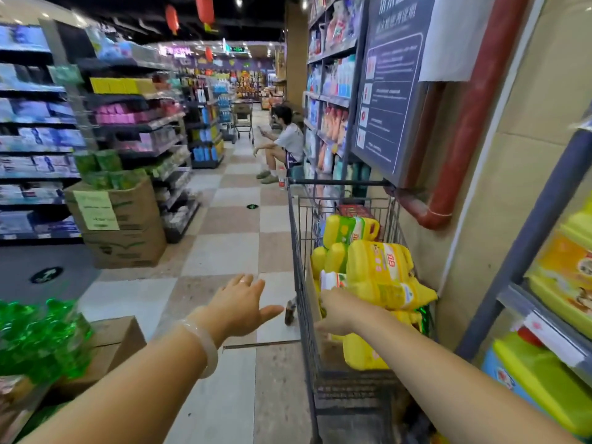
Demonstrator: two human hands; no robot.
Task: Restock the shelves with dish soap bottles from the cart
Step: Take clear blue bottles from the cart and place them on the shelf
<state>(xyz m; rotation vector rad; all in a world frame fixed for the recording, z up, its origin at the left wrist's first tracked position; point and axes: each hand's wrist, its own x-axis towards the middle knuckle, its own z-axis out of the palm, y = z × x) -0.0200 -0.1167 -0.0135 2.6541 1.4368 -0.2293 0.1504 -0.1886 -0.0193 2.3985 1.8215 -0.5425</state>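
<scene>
A wire shopping cart (296, 238) stands against the right wall, loaded with yellow dish soap bottles (378, 267). My right hand (339, 312) reaches over the cart's near side into the basket; its fingers are hidden among the bottles, so I cannot tell whether it holds one. My left hand (242, 304) hovers open over the floor just left of the cart, fingers spread, holding nothing. The shelf (525, 302) at the far right carries yellow and green soap bottles (551, 379).
Cardboard boxes (125, 229) stand on the left by the aisle shelving, and another box (112, 344) with green bottles (38, 334) sits at lower left. A person (285, 145) sits farther down the aisle. A red pipe (464, 123) runs down the wall above the cart.
</scene>
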